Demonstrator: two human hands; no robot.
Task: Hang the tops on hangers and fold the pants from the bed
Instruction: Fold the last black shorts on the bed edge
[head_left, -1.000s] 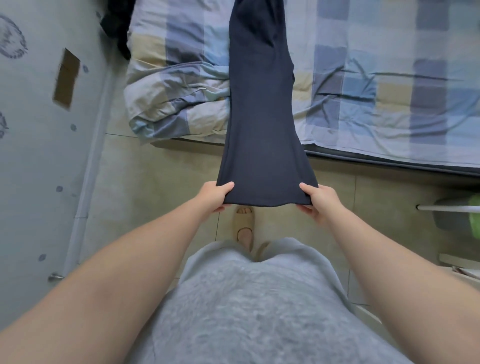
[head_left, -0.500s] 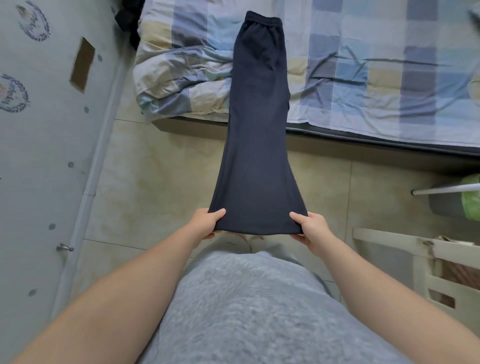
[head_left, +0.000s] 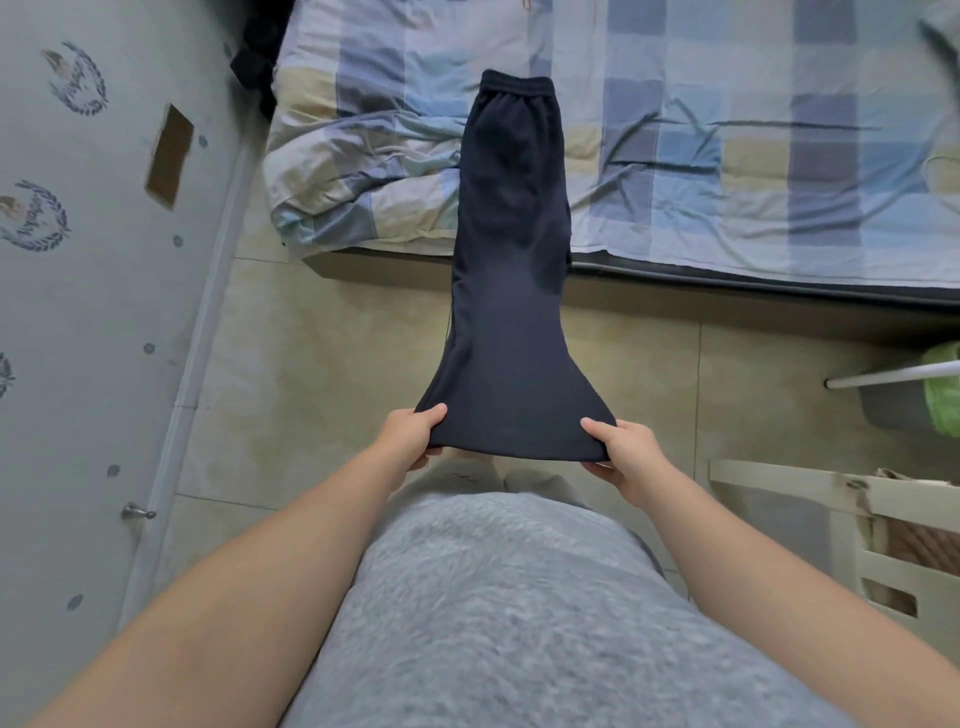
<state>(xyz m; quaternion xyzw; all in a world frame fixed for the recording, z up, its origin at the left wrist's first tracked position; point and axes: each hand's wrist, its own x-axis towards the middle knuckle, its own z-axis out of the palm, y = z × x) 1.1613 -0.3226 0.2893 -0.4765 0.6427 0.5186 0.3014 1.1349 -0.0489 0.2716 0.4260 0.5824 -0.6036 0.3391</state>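
Pants (head_left: 511, 270): dark navy, elastic waistband lying on the bed. The legs run off the bed edge and out over the floor to us, pulled taut. They look doubled leg on leg, but we can't be sure from up here.
Left hand (head_left: 410, 436): pinching the left corner of the hem, thumb on top and fingers curled underneath.
Right hand (head_left: 623, 452): same deal on the right corner, so the hem is stretched flat between our two hands.
Step in hand: we'd say it's the pants half of the job, lining this pair up and smoothing it before the first crosswise fold.
Next move: probably carry the hem up towards the waistband, keeping both corners level so the edges land square. The cloth is soft and will sag in the middle if we let the tension go.
Bed (head_left: 727, 156): checked blue, grey and cream sheet, creased, with a bunched quilt (head_left: 353, 176) in the same check just left of the pants. That's the only flat spot for folding.
Room, left to right: a grey wall panel (head_left: 78, 312) with printed wreath marks, a brown patch and a small metal knob, then the beige tiled floor (head_left: 311, 364). At the right there's a white rod (head_left: 893, 375), something green (head_left: 943, 395) and a white slatted frame (head_left: 857, 499).
Tops and hangers: no hangers that we can spot. There's a dark bundle (head_left: 254, 57) at the bed's top left corner, but we can't tell what it is.
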